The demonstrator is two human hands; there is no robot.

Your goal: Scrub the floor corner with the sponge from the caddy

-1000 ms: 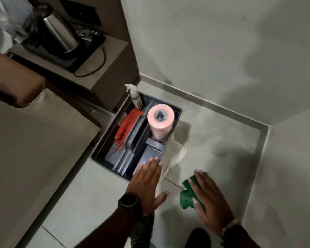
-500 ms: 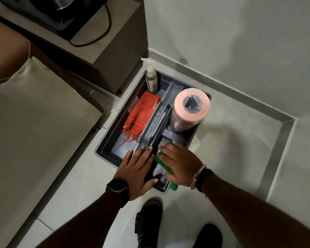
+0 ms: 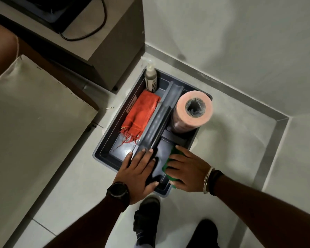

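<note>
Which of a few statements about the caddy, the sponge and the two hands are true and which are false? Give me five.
1. The right hand lies on the green sponge at the caddy's near end. True.
2. The pink roll lies flat on the floor. False: it stands upright inside the caddy.
3. The orange cloth lies in the caddy, near the spray bottle. True.
4. The left hand holds the spray bottle. False: it rests flat on the caddy's near edge.
5. The left wrist wears a dark watch. True.
</note>
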